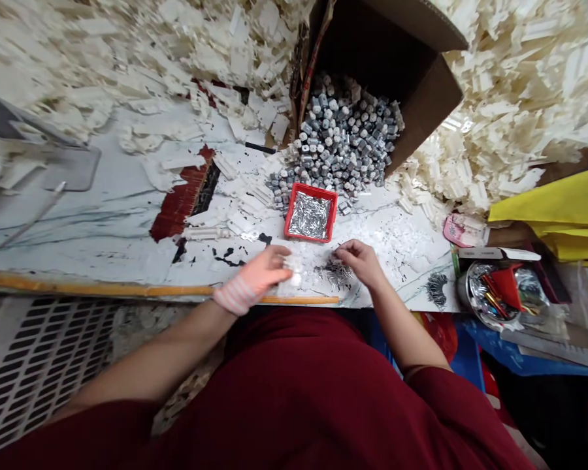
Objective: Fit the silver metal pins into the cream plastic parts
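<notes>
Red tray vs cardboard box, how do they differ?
Size: the tray is small; the box is far bigger. Pose: the tray sits flat, open upward; the box lies tipped on its side. Contents: the tray keeps thin shiny pins inside; the box spills stubby grey cylinders onto the table. Both are open and hold small parts.

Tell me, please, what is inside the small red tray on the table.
The red tray is filled with small shiny metal pins, heaped loosely together. They cover its floor completely, so anything lying beneath them cannot be seen.
</notes>
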Demonstrator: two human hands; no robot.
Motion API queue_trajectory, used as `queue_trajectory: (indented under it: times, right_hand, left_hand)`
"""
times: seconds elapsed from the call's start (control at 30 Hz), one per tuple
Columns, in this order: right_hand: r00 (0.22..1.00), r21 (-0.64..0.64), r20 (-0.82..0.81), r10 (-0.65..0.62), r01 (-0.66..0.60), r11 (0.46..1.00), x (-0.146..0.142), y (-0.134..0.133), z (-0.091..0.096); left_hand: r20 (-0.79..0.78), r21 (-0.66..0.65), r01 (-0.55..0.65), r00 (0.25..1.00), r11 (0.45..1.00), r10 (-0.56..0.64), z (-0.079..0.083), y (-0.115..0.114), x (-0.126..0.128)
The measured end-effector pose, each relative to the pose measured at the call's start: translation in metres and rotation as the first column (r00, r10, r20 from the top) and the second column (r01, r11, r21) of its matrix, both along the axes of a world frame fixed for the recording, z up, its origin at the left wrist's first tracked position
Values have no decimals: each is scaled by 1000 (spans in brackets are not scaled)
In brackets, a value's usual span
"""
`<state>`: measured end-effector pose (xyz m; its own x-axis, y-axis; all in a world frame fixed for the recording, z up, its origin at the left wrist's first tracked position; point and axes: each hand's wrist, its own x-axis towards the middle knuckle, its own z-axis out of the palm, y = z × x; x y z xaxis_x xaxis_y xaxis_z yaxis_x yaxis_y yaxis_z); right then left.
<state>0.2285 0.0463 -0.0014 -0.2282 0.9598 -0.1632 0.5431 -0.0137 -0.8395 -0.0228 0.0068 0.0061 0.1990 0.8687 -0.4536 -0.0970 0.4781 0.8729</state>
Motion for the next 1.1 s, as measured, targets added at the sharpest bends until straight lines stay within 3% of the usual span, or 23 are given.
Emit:
queue_trajectory:
  times: [0.07,0.13,0.3,0.4,0.5,0.87,1.1]
  right_hand:
    - [994,52,-81,71,-67,996,-20,-18,2]
    - [992,140,-3,130,-128,982,-37,-29,1]
    - [986,111,110,127,-139,984,-50,-30,-3]
    - [950,194,263,169,-223,955,-52,-25,-2]
    - [925,175,320,207,-272,946,-53,-24,0]
    - [955,62,218,202,-220,973,-43,-28,-1]
    - [987,-31,-9,161,-162,986,-38,-26,-1]
  left_hand:
    - [148,-35,27,989,999,-22,-13,-4,29]
    - [115,-28,38,993,999,-34,-19,-8,42]
    - [-7,22,29,1000,999,-29,-22,-15,35]
    - [-32,22,9,999,1000,-8,-25,-18,32]
    - [-49,16,-28,998,999,29,-28,-18,34]
    - [16,-62,-1,1000,998,2,-31,-20,37]
    - [46,-101,23,999,995,-18,-19,-17,41]
